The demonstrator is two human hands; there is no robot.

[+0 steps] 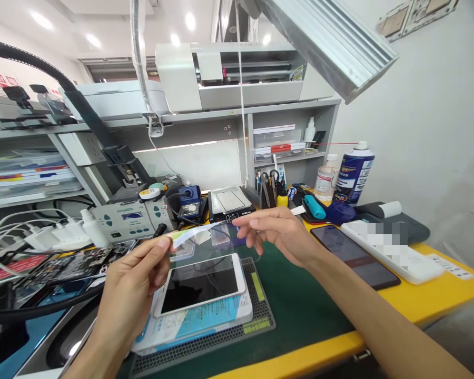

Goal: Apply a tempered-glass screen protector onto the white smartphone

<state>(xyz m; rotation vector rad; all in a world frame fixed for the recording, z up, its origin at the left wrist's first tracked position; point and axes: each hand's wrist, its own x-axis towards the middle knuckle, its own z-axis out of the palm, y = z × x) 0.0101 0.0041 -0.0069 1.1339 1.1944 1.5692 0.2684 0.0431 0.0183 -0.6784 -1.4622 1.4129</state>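
My left hand (140, 271) pinches a thin, pale film strip (195, 231) with a yellow-green end between thumb and forefinger. The strip stretches to the right, its far end close to the fingertips of my right hand (278, 234). Those fingers are stretched out and apart; I cannot tell whether one touches the strip. Below both hands lies a white-framed tablet (203, 284) with a dark screen, face up on a blue-and-white box (217, 318). The box rests on a grey honeycomb-patterned pad (260, 310) over a green mat (300, 305).
To the right lie a dark phone (355, 258) and a white case-like object (391, 252). A blue spray can (353, 173) stands behind them. Circuit boards (75, 268) and white chargers (65, 231) crowd the left. A lamp (332, 47) hangs overhead.
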